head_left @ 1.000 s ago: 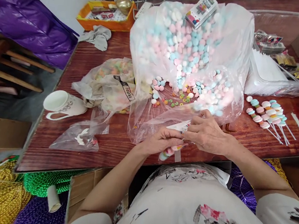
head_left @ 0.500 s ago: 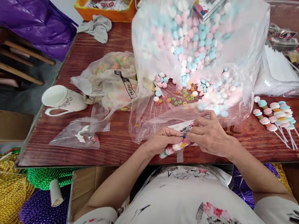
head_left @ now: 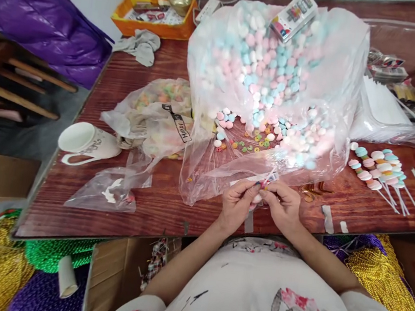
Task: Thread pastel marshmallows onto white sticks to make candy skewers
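Just below the middle of the frame, the left hand (head_left: 236, 207) and right hand (head_left: 283, 207) meet fingertip to fingertip at the near edge of the dark red wooden table (head_left: 133, 86), both pinched shut on a small clear packet with a printed paper top and pastel sweets inside (head_left: 262, 186). That packet sits between the two hands, mostly hidden by the fingers. Directly above them spreads a large clear plastic bag of pink, blue and white sweets (head_left: 270, 72). At right lie pastel candy skewers on white sticks (head_left: 376, 166); at left, a tipped white ceramic mug (head_left: 86, 143).
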A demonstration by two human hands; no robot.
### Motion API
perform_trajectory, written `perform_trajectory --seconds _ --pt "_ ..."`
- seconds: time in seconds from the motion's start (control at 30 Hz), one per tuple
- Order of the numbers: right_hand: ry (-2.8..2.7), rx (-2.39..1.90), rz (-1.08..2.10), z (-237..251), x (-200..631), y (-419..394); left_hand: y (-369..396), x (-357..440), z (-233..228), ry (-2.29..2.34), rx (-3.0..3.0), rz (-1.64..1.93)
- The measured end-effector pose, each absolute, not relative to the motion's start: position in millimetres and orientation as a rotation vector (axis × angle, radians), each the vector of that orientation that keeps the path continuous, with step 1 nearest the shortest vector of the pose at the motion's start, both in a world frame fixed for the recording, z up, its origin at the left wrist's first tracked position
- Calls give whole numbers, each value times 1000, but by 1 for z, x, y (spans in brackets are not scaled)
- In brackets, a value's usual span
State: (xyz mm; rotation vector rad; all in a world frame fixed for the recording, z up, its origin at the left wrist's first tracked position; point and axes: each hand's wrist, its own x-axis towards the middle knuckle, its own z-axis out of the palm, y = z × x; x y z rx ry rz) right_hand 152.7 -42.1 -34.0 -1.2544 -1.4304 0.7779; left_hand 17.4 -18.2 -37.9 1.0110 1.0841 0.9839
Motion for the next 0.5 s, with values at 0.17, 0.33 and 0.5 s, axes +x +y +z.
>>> perform_trajectory --seconds 0.17,0.33,0.5 --pt "-1503 -1231 658 -37 153 -38 -28 16 -37 905 882 816" --pt "-1617 -1149 309 -53 147 -37 -27 7 -36 796 846 666" --pt "-1571 -1210 414 -55 152 -33 -20 4 -32 848 727 619"
